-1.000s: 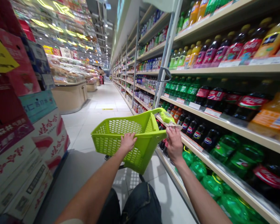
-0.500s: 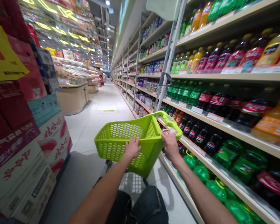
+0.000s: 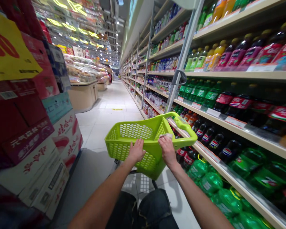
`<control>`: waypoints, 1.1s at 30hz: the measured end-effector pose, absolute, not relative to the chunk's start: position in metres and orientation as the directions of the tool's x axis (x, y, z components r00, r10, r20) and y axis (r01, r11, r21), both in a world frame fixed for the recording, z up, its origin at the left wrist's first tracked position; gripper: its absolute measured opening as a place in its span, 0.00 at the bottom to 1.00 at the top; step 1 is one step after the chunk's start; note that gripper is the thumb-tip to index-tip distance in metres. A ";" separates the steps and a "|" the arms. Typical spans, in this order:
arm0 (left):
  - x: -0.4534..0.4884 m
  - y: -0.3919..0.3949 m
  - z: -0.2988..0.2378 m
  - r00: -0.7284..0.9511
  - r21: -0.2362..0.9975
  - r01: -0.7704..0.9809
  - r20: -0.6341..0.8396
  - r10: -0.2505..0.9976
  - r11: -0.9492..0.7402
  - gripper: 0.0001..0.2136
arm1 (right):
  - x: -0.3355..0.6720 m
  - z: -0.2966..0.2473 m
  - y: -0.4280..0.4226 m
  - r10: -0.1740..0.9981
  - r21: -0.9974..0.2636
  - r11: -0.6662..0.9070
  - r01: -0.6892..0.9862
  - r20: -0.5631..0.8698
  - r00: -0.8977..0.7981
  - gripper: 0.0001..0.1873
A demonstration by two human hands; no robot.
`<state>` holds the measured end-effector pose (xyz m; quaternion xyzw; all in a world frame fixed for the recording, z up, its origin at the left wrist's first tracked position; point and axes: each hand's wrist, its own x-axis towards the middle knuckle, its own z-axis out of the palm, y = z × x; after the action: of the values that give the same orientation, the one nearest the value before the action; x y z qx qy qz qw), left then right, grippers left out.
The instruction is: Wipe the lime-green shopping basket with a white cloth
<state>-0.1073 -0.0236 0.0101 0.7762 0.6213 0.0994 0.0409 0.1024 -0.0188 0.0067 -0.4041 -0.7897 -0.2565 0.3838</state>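
Observation:
A lime-green plastic shopping basket [image 3: 124, 144] on wheels stands in the aisle in front of me, its curved handle swung out to the right. My left hand [image 3: 136, 151] grips the near rim of the basket, fingers curled over it. My right hand [image 3: 166, 149] is closed on a crumpled white cloth [image 3: 165, 136] and presses it against the basket's near right corner, where the handle joins. My knees in dark jeans show below.
Drink shelves [image 3: 228, 121] with cola and green soda bottles run along the right, close to the basket. Stacked red and white cartons [image 3: 38, 140] with a yellow sign stand on the left. The tiled aisle runs ahead past a counter [image 3: 83, 93].
My right hand with the cloth has slid left along the handle from its far part to the basket's near corner. The view has shifted, so the basket sits further right.

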 end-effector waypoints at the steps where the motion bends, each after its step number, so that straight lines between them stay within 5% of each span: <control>1: -0.112 -0.022 0.010 0.197 0.187 0.959 0.096 0.976 -0.212 0.27 | 0.094 0.002 -0.015 0.431 0.113 0.574 0.811 0.800 -0.417 0.22; 6: -0.140 -0.017 0.003 0.051 0.153 0.986 0.052 0.997 -0.059 0.30 | 0.072 -0.009 0.003 0.449 0.080 0.554 0.828 0.809 -0.379 0.16; 12: -0.158 -0.018 -0.009 0.173 0.170 0.967 0.096 0.980 -0.188 0.31 | 0.013 -0.028 0.014 0.489 0.011 0.666 0.746 0.749 -0.448 0.17; 17: -0.217 -0.017 -0.026 -0.215 0.231 0.954 0.086 0.973 0.190 0.30 | -0.018 -0.031 0.024 0.534 0.005 0.647 0.762 0.711 -0.458 0.16; 20: -0.243 -0.019 -0.033 -0.239 0.268 0.939 0.050 0.970 0.218 0.32 | -0.042 -0.033 0.031 0.566 -0.018 0.640 0.768 0.687 -0.456 0.16; 27: -0.260 -0.029 -0.034 -0.176 0.321 0.928 -0.075 0.982 0.191 0.31 | -0.158 -0.044 0.036 0.488 -0.106 0.830 0.547 0.613 -0.622 0.16; 33: -0.259 -0.045 -0.030 -0.260 0.337 0.901 -0.088 0.962 0.274 0.32 | -0.157 -0.034 0.037 0.393 -0.022 0.892 0.452 0.535 -0.748 0.15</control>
<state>-0.2595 -0.0448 -0.0296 0.5923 0.7861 0.1098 0.1385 -0.1574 0.0370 -0.0343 -0.2263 -0.9333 -0.0545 0.2733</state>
